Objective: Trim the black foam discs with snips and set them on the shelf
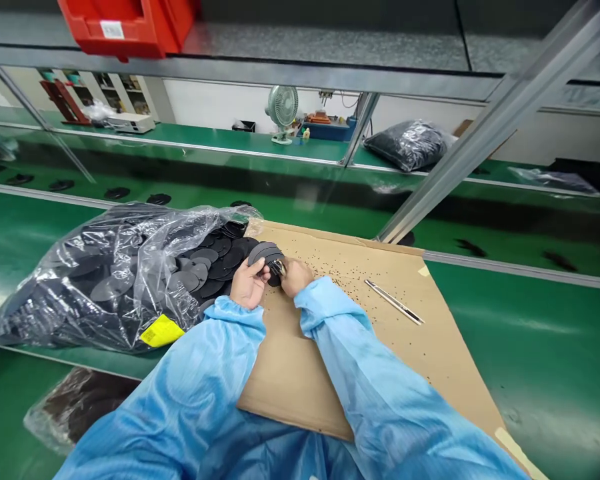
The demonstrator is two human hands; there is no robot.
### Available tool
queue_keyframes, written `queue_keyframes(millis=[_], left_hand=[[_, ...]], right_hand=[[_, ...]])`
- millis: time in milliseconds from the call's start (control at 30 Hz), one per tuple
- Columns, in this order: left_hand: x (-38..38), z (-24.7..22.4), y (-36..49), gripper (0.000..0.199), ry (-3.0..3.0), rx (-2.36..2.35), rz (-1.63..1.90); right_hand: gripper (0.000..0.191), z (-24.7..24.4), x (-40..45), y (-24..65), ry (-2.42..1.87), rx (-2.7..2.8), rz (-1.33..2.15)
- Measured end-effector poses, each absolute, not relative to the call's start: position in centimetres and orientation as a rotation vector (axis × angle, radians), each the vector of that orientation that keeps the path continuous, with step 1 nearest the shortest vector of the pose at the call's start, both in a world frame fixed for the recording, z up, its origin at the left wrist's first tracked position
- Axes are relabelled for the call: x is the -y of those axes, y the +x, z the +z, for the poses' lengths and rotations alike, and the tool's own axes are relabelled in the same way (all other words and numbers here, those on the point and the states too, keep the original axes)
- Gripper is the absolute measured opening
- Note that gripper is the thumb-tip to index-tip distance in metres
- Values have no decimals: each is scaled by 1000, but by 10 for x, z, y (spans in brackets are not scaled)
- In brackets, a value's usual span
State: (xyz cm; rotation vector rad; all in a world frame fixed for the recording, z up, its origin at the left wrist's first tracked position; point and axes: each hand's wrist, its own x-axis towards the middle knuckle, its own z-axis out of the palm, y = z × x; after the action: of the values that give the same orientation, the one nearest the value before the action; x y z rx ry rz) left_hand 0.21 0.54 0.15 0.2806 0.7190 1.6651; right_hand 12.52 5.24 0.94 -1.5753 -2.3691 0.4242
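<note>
Black round discs [265, 252] are held by my left hand [250, 283], its thumb and fingers pinching their lower edge. My right hand [297, 276] is closed beside them, its fingertips at the discs' right side around a small shiny item [279, 267] too small to name. Both hands are over the left part of a brown cardboard sheet [290, 373]. Left of them, a clear plastic bag [95, 280] lies open towards my hands, with many black discs [220, 257] spilling from its mouth. On the cardboard, right of my right hand, lie a slim cutter knife [394, 301] and scattered small dark bits.
A metal post [460, 147] rises at the right behind the cardboard. Overhead runs a shelf [300, 83] with a red bin [130, 27]. Behind the bench, a green belt [290, 193] carries dark pieces. Another bag [80, 407] lies low at the left.
</note>
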Motion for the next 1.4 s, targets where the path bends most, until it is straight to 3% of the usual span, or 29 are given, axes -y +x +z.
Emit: queue_keyframes(millis=[100, 167, 333, 467, 667, 867, 1400], left_hand=[[-6, 0, 5, 26, 297, -725, 1673], [-6, -1, 8, 28, 359, -748, 1680], [0, -3, 22, 34, 510, -840, 1550], [9, -2, 33, 44, 708, -814, 1419], [13, 0, 37, 57, 716, -979, 1428], [13, 0, 38, 48, 730, -969, 1386], [18, 1, 38, 28, 829, -837, 1395]], right_hand=[[16, 16, -46, 143, -1576, 2192, 573], [11, 19, -40, 160, -1485, 1911, 880], [27, 19, -25, 187, -1100, 1064, 1744], [22, 11, -19, 187, -952, 846, 1968], [25, 2, -12, 182, -1091, 903, 1662], [32, 0, -3, 185, -1215, 1505, 1061], [34, 1, 1, 186, -1145, 1580, 1075]])
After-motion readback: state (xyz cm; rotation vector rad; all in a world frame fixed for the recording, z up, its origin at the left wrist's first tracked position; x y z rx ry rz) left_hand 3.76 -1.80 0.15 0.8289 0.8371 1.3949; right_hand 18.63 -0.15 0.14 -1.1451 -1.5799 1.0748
